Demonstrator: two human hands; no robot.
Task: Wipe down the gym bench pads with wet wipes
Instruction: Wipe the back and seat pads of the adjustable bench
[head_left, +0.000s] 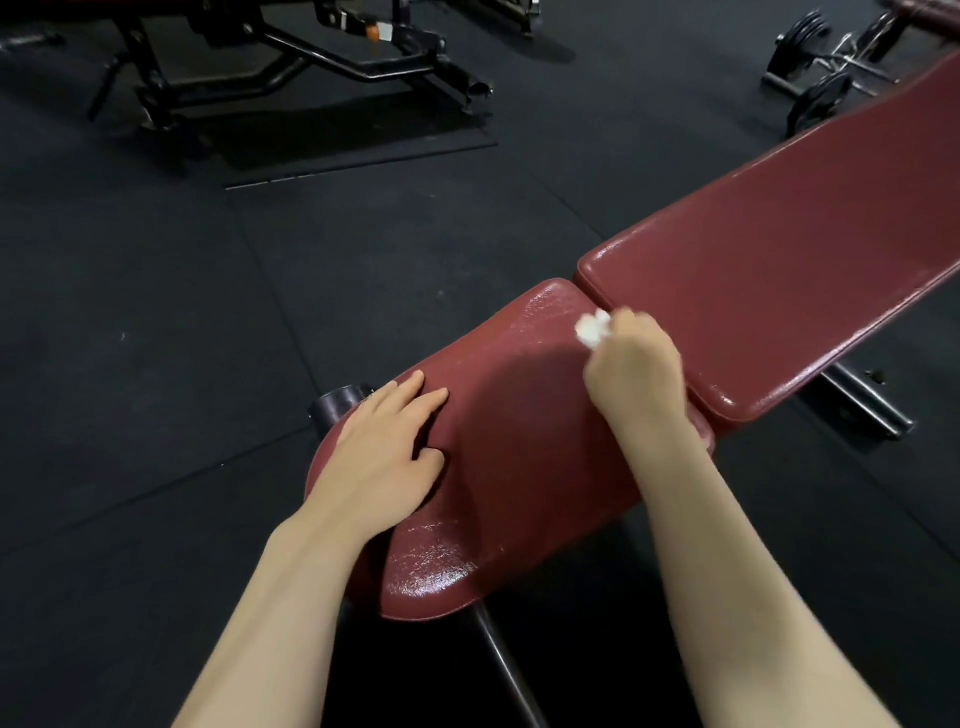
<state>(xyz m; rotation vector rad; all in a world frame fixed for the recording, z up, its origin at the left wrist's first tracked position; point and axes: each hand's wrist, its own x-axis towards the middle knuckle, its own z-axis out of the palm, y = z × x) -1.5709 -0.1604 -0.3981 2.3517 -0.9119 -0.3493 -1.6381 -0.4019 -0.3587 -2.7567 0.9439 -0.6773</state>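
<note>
A dark red gym bench has a seat pad (519, 467) close to me and a long back pad (779, 270) running up to the right. A narrow gap separates the two pads. My right hand (636, 374) is closed around a crumpled white wet wipe (592, 327), pressing it on the far end of the seat pad beside that gap. Resting flat on the seat pad's left side is my left hand (384, 452), fingers spread and holding nothing. Parts of the seat pad shine wet.
Black rubber floor tiles (182, 312) surround the bench. A black machine frame (291, 67) stands at the back left. Barbells with weight plates (821, 78) lie at the back right. The bench's black steel legs (867, 405) stick out below the pads.
</note>
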